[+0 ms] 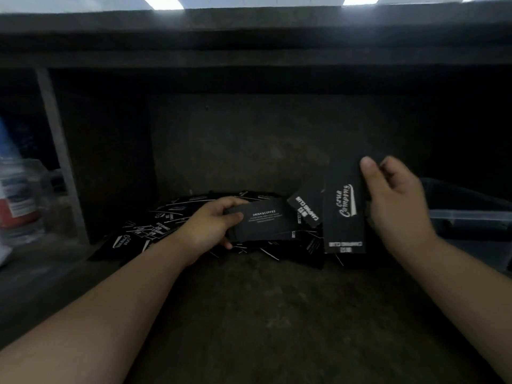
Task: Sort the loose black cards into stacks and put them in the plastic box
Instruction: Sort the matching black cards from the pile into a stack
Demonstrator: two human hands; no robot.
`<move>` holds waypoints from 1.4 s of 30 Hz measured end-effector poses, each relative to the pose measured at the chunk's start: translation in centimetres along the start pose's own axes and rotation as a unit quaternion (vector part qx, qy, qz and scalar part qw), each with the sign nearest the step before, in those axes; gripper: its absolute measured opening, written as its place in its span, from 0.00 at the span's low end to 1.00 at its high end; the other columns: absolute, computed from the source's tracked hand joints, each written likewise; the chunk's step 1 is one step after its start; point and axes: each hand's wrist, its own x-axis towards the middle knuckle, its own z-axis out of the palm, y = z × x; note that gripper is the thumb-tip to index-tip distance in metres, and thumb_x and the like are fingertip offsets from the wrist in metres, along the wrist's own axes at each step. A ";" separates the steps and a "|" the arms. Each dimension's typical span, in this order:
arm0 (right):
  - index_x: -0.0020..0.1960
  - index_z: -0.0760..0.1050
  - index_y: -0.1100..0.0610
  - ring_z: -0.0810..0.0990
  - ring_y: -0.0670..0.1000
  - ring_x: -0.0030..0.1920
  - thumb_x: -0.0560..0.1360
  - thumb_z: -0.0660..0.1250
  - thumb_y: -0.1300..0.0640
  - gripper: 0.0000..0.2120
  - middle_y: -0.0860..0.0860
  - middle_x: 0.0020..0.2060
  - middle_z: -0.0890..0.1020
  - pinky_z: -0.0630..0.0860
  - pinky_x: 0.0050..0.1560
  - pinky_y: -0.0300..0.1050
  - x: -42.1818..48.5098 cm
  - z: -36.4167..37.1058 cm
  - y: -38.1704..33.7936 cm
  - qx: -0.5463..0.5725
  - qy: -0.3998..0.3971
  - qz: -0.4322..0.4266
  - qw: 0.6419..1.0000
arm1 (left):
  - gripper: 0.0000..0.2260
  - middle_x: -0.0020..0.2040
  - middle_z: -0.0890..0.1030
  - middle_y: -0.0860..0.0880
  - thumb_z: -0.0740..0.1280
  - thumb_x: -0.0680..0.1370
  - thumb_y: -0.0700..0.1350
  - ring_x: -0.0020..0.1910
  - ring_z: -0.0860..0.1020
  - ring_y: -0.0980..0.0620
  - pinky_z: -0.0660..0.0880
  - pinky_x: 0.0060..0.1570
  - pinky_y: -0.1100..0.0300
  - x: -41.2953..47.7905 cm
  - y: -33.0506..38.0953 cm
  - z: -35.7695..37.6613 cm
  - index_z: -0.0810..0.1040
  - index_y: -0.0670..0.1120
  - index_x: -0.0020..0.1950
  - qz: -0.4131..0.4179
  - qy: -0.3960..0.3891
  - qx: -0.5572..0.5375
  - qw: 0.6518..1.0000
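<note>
Over the near right edge of the loose pile (155, 225): left hand (213, 225), fingers and thumb curled round a squared stack (263, 223) of black cards, "DRINK&COFFEE" face uppermost. To the right of the pile and raised above it: right hand (393, 200), thumb and fingers pinching a long black card (343, 212) by its far end, script logo facing up; whether one card or several in that pinch, not determinable. Between stack and long card: a further card (306, 210), tilted, holder unclear. Pile itself spread wide on the dark surface (263, 314), cards overlapping at all angles, unsorted. Further right of the pile: plastic box (471, 217), translucent, partly behind the right hand, contents not discernible. Left of the pile: blurred containers (19, 198). Assessment: sorting under way, early to middle stage; one stack in hand, bulk of pile outstanding, nothing confirmed boxed.
</note>
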 end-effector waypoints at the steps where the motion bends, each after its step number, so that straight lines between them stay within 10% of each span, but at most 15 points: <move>1: 0.44 0.71 0.65 0.77 0.47 0.37 0.81 0.63 0.50 0.18 0.54 0.36 0.78 0.76 0.37 0.43 0.1 -0.2 0.1 -0.022 0.007 -0.008 1.000 | 0.12 0.55 0.79 0.48 0.61 0.83 0.39 0.48 0.78 0.50 0.75 0.29 0.62 0.0 0.1 0.1 0.78 0.57 0.53 0.004 -0.001 0.004 1.000; 7: 0.47 0.78 0.49 0.80 0.37 0.40 0.74 0.73 0.46 0.08 0.41 0.41 0.82 0.73 0.40 0.30 -0.3 0.5 1.9 -0.257 -0.296 0.031 0.919 | 0.13 0.56 0.78 0.49 0.61 0.82 0.38 0.49 0.78 0.50 0.75 0.28 0.62 -0.4 0.4 0.3 0.78 0.57 0.55 0.006 -0.005 0.018 1.000; 15: 0.57 0.79 0.48 0.81 0.43 0.50 0.73 0.74 0.53 0.13 0.45 0.51 0.83 0.78 0.56 0.45 0.2 -1.1 1.3 -0.433 -0.409 0.094 0.798 | 0.13 0.57 0.76 0.50 0.60 0.83 0.38 0.54 0.77 0.50 0.82 0.36 0.56 -1.1 1.1 0.6 0.78 0.54 0.57 -0.024 -0.039 -0.053 0.998; 19: 0.49 0.81 0.45 0.82 0.41 0.46 0.70 0.77 0.51 0.10 0.43 0.45 0.84 0.80 0.54 0.50 0.1 -0.7 0.9 -0.349 -0.371 0.103 0.854 | 0.11 0.64 0.78 0.48 0.62 0.82 0.50 0.60 0.78 0.47 0.82 0.36 0.54 -0.6 0.5 0.4 0.78 0.52 0.62 -0.051 -0.050 -0.081 0.994; 24: 0.45 0.82 0.46 0.81 0.42 0.45 0.69 0.77 0.49 0.07 0.44 0.43 0.84 0.79 0.50 0.47 -0.1 -0.4 0.4 -0.337 -0.355 0.080 0.869 | 0.34 0.67 0.77 0.50 0.68 0.68 0.69 0.63 0.77 0.47 0.80 0.39 0.54 -0.7 0.5 0.0 0.75 0.53 0.69 -0.087 -0.081 -0.105 0.987; 29: 0.49 0.80 0.44 0.79 0.40 0.47 0.68 0.77 0.47 0.11 0.42 0.46 0.81 0.77 0.48 0.41 -0.3 -0.2 0.5 -0.385 -0.324 0.076 0.861 | 0.12 0.59 0.78 0.52 0.66 0.80 0.51 0.55 0.78 0.53 0.79 0.35 0.59 -1.0 0.6 0.3 0.77 0.54 0.63 -0.016 -0.066 0.030 0.997; 36: 0.40 0.81 0.46 0.80 0.46 0.39 0.73 0.71 0.40 0.10 0.46 0.35 0.82 0.76 0.40 0.45 0.5 -1.3 0.5 -0.505 -0.257 0.065 0.821 | 0.10 0.57 0.79 0.48 0.64 0.82 0.42 0.52 0.79 0.48 0.77 0.31 0.60 -0.7 0.3 0.2 0.79 0.55 0.59 -0.004 -0.065 0.043 0.997; 42: 0.53 0.83 0.52 0.83 0.43 0.35 0.78 0.66 0.66 0.12 0.52 0.37 0.86 0.80 0.37 0.38 -0.8 0.5 0.5 -0.180 -0.212 0.104 0.955 | 0.10 0.56 0.78 0.47 0.63 0.82 0.39 0.53 0.79 0.50 0.82 0.37 0.58 -0.8 0.3 0.4 0.79 0.51 0.58 -0.038 -0.063 -0.031 0.997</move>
